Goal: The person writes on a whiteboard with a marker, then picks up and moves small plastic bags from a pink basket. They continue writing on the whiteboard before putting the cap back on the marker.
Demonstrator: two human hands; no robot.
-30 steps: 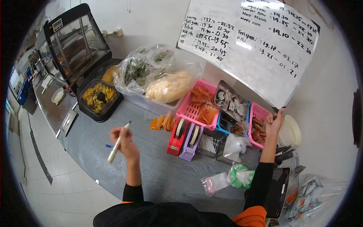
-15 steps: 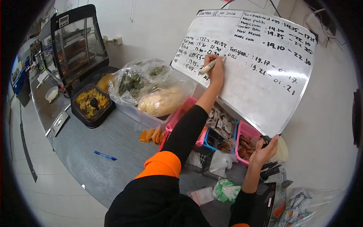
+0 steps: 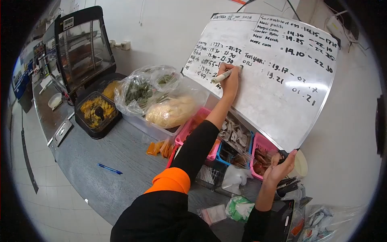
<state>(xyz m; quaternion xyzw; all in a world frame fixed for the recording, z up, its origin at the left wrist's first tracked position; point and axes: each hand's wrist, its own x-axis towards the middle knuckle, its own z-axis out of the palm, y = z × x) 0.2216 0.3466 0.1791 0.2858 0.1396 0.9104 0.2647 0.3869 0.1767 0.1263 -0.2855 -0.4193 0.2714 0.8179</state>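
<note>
A whiteboard [image 3: 282, 105] with handwritten words and times leans, tilted, at the upper right. My left hand [image 3: 229, 82] is closed around a pale marker [image 3: 221, 76], its tip at the board's surface beside the "ori" lettering. The board's lower corner is gripped by my right hand [image 3: 278, 171], palm towards me, with the thumb at the black corner piece. Below the board stand a pink basket [image 3: 258, 141] of packets and a blue-rimmed basket [image 3: 219, 157].
Clear bags of greens [image 3: 139, 90] and a pale food [image 3: 171, 113] rest on a plastic tub. To the left are a black container of yellow food [image 3: 96, 109], a glass display case [image 3: 82, 44] and a blue pen [image 3: 109, 168]. Orange sachets [image 3: 159, 148] lie mid-table.
My left hand and the marker have moved slightly down over the board. My right hand and the board's lower corner sit a little lower in view.
</note>
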